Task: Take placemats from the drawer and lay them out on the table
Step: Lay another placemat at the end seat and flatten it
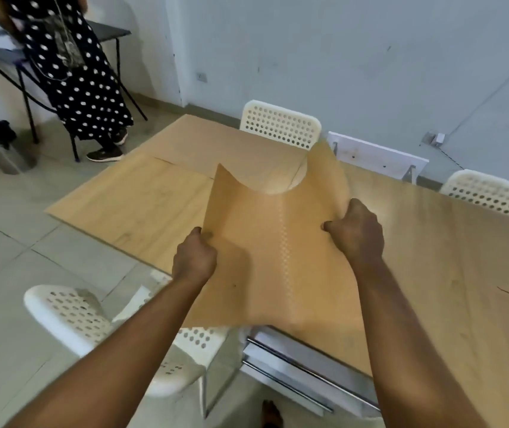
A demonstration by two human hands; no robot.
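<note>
Both hands, left hand (pixel 194 257) and right hand (pixel 356 228), gripping sagging placemat (pixel 277 248) above table (pixel 142 199)

A single wide-angle view looks forward and down from the person's head, standing at the near edge of the counter (pixel 432 242). It sits close above both outstretched forearms, with the far wall (pixel 339 57) and floor (pixel 30 242) bending at the edges. There is no second view to share anything with.
</note>
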